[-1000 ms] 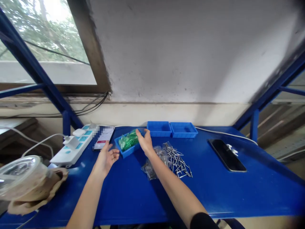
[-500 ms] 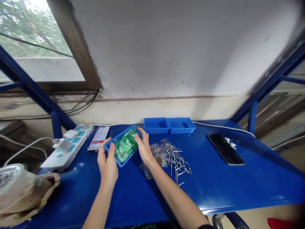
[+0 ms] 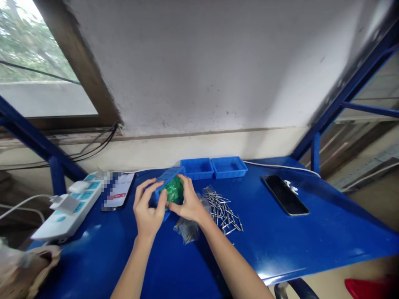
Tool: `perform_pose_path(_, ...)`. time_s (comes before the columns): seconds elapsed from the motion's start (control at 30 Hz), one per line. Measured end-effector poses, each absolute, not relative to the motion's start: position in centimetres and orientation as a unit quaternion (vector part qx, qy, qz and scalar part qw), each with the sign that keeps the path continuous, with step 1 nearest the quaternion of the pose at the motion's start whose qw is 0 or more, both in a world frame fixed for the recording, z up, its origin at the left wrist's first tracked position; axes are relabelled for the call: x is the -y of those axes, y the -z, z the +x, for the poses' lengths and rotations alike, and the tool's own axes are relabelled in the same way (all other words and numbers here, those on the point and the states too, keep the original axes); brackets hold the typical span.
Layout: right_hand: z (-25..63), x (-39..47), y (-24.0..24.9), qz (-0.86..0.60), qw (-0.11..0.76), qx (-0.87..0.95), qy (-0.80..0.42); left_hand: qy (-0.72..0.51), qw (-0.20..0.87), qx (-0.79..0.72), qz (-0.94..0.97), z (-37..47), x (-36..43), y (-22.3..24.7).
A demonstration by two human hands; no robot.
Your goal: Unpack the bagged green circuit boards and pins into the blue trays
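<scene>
A small blue plastic bin is tipped up on its side above the table, between my two hands. Inside it sits a shiny green plastic packet, partly covered by my thumbs. My left hand grips the bin's left wall, fingers over the outside and thumb near the opening. On the other side, my right hand is curled around the right end of the bin, with its thumb against the green packet. The fingertips of that hand are partly hidden. Clear bags of small parts lie just below.
Loose metal rivets are piled right of my hands. Two more blue bins stand by the wall. A black phone lies at right, another phone at left beside a white power strip.
The blue bin has turned from lying nearly level to standing tipped on its side. My hands have come closer together around it, and the view has shifted slightly.
</scene>
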State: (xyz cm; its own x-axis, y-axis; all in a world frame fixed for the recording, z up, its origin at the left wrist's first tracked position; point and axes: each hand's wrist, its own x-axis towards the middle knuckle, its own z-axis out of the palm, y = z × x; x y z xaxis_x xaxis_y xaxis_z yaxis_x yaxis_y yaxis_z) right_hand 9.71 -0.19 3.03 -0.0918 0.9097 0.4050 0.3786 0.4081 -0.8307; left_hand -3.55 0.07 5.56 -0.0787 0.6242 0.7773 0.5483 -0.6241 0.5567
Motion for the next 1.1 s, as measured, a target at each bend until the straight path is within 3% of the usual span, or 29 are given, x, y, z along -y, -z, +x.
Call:
perform_pose_path(0.17,9.2,0.5,-3.1,-0.464,0.48,0.687,-0.288,-0.57,-0.023,-0.39,0.723,-3.6,1.2,-5.7)
perform_pose_path(0.4,8.3,0.1,-3.4,-0.455,0.548,0.618,-0.333,-0.577,-0.027,-0.4,0.711,-3.6,1.6,-6.3)
perform_pose_path(0.67,7.8,1.4,-4.1,-0.494,0.602,0.569,-0.264,-0.645,0.078,-0.481,0.588,-2.7,0.7,-5.1)
perform_pose_path(0.93,12.8,2.7,-4.5,-0.478,0.727,0.378,-0.316,-0.706,0.236,-0.528,0.409,-2.6,0.6,-3.8)
perform_pose_path(1.0,15.5,3.5,-4.1,-0.518,0.711,0.385,-0.281,-0.713,0.282,-0.521,0.375,-2.9,0.5,-3.3)
perform_pose_path(1.1,19.2,5.2,-3.0,-0.627,0.591,0.479,-0.17,-0.717,0.312,-0.519,0.346,-3.4,0.5,-2.6)
